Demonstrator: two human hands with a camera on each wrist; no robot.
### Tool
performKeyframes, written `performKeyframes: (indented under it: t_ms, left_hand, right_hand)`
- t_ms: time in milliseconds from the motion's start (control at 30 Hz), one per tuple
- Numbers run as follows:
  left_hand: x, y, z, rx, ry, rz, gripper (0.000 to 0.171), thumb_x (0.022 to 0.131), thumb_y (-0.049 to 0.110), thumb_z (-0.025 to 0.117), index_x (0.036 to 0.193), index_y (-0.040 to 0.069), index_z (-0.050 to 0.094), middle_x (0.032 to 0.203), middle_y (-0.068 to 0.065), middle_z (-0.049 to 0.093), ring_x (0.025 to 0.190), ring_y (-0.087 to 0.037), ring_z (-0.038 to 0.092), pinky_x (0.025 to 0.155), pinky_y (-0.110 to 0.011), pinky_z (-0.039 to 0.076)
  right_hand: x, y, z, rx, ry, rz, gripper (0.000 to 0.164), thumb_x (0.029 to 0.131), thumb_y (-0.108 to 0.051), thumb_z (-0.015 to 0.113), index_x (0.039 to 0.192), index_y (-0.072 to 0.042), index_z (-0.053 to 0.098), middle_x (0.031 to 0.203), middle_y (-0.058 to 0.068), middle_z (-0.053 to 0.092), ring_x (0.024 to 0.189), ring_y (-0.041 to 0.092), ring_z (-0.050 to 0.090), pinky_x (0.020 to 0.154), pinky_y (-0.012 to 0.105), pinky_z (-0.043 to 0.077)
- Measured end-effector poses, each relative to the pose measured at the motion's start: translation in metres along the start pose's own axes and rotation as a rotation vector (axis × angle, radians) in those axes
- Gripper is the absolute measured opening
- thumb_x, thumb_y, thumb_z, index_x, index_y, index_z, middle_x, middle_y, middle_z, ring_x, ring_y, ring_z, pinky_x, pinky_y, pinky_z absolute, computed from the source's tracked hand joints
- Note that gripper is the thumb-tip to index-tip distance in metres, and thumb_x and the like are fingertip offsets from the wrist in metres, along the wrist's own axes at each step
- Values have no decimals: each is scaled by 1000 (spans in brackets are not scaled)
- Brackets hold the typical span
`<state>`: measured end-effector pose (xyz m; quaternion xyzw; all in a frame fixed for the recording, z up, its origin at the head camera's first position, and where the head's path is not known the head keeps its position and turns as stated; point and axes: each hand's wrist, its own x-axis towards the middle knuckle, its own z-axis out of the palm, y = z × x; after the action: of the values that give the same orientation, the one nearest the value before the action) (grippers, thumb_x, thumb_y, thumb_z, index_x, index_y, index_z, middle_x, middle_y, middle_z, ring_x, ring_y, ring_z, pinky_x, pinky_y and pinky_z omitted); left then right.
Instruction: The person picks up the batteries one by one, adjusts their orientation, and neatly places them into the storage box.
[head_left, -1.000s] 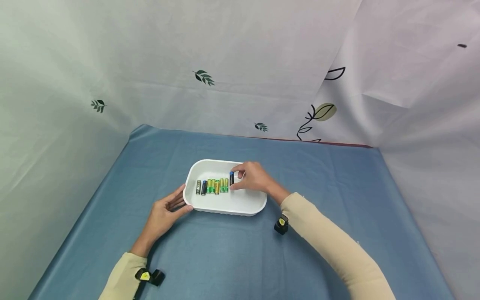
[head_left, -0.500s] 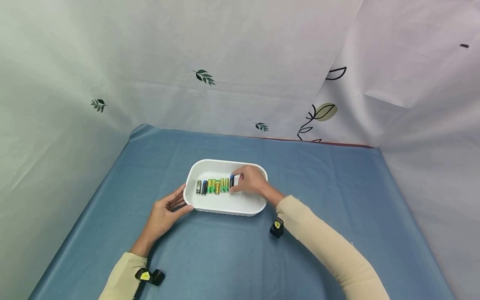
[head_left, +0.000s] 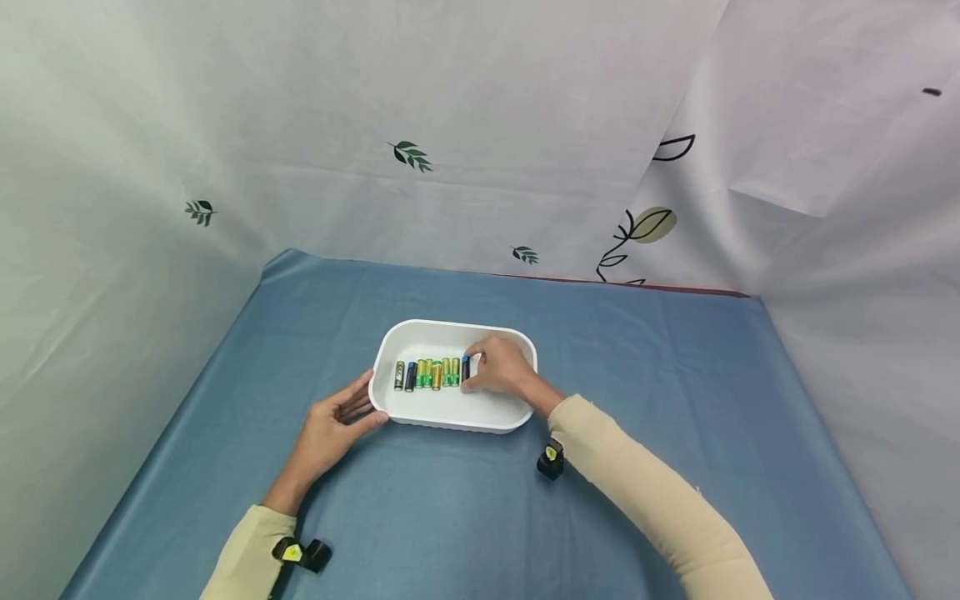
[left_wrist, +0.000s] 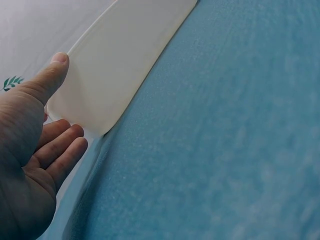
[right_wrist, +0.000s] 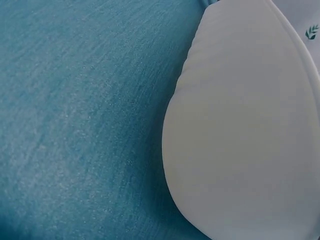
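Note:
In the head view a white tray holds a row of AA-size batteries, standing side by side in green-gold, silver and dark colours. Thumb and fingers of my right hand pinch a dark battery with a blue end, at the row's right end, low inside the tray. My left hand rests at the tray's near left corner. Its thumb lies straight against the rim in the left wrist view, the other fingers loosely bent beside the corner. The right wrist view shows only the tray's outer wall, not the hand.
A blue cloth covers the table under the tray. Behind it and at both sides hang pale curtains with leaf prints. Each wrist carries a small black camera, one at the left sleeve and one at the right.
My right hand has lowered the dark battery into the tray, down to the row's right end, moving slightly toward me. The left hand keeps its place at the tray corner.

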<state>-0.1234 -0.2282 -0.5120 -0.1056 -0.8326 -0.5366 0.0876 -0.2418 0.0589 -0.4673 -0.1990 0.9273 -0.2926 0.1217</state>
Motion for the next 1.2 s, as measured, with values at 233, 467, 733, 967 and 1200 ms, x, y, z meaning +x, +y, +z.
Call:
performKeyframes:
  t_ms: [233, 467, 733, 967, 1200]
  left_hand:
    - [0, 0, 0, -18, -3, -2, 73, 86, 10, 84, 151, 6, 51, 140, -19, 61, 121, -34, 65, 94, -18, 56]
    - [0, 2, -1, -3, 4, -3, 73, 86, 10, 84, 150, 6, 51, 140, -20, 62, 121, -33, 65, 94, -17, 56]
    - [1, 3, -1, 2, -6, -14, 73, 86, 12, 84, 151, 6, 51, 138, -21, 62, 120, -35, 66, 94, -16, 56]
    - [2, 3, 1, 26, 0, -8, 72, 86, 10, 84, 150, 4, 51, 136, -22, 63, 118, -37, 66, 94, -16, 56]
    - [2, 3, 1, 23, 5, -5, 72, 86, 8, 83, 150, 4, 51, 136, -23, 64, 119, -36, 66, 94, -17, 56]
  right_hand:
    - [-1, -1, -1, 5, 2, 7, 62, 71, -27, 97, 125, -7, 73, 66, -2, 61, 59, 8, 50, 50, 20, 37]
    - [-10, -2, -19, 164, 32, -22, 64, 77, -28, 93, 134, -10, 68, 74, 0, 64, 61, 14, 53, 53, 25, 42]
    - [-35, 9, -52, 317, 141, -94, 54, 86, -29, 85, 134, -10, 68, 99, 5, 69, 86, 18, 64, 75, 35, 58]
    - [-74, 38, -82, 271, 296, -22, 42, 90, -34, 81, 127, -15, 72, 98, 4, 72, 90, 20, 67, 74, 38, 58]
    - [-106, 75, -88, 250, 381, 30, 41, 92, -32, 79, 126, -11, 72, 99, 8, 72, 89, 21, 67, 75, 34, 58]
